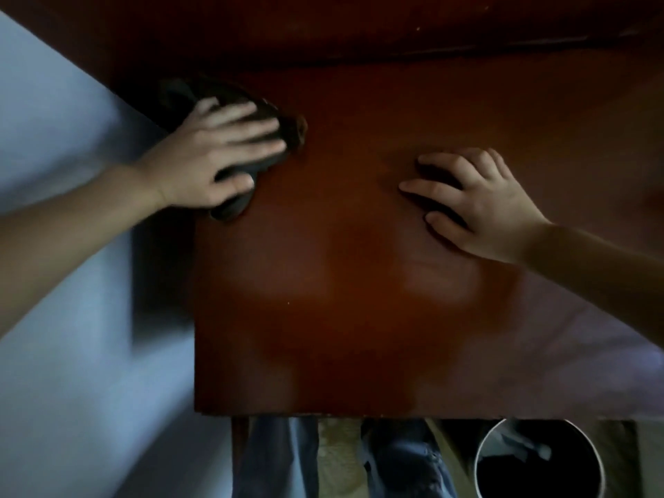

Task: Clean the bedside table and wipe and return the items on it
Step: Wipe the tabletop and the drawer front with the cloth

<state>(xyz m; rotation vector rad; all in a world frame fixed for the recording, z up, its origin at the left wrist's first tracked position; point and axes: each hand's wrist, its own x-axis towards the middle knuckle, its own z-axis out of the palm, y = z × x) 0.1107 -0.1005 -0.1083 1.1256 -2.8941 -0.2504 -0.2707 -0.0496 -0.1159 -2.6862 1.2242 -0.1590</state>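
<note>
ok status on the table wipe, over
Left hand pressing dark cloth on table's far left corner. Right hand flat on top, empty. No items on it.

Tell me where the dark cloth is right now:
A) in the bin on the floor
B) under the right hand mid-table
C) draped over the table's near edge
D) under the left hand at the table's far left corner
D: the left hand presses the dark cloth flat at the bedside table's far left corner, while the right hand rests bare on the wood.
</note>
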